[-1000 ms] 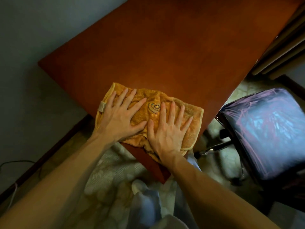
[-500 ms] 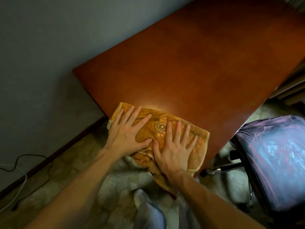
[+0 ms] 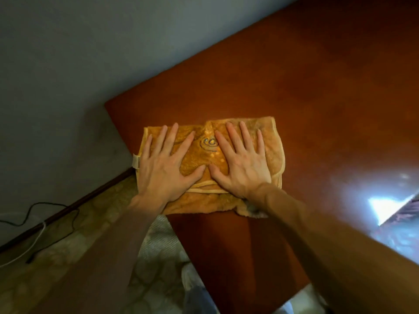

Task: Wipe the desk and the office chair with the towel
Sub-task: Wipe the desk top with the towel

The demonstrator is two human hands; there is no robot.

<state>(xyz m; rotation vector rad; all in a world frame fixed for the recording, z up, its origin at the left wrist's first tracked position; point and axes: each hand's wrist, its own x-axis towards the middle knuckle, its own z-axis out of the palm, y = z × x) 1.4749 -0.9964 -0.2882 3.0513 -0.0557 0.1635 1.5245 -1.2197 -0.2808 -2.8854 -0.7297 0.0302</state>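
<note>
Head view: towel point(image 3: 204, 152) flat on desk point(image 3: 317, 98), long axis left-right; left hand point(image 3: 164, 168), right hand point(image 3: 242, 166) press it, fingers spread straight.

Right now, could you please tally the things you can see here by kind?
hands: 2 (left hand, right hand)
towel: 1
desk: 1
floor cables: 2 (black cable, white cable)
Total: 6
</note>
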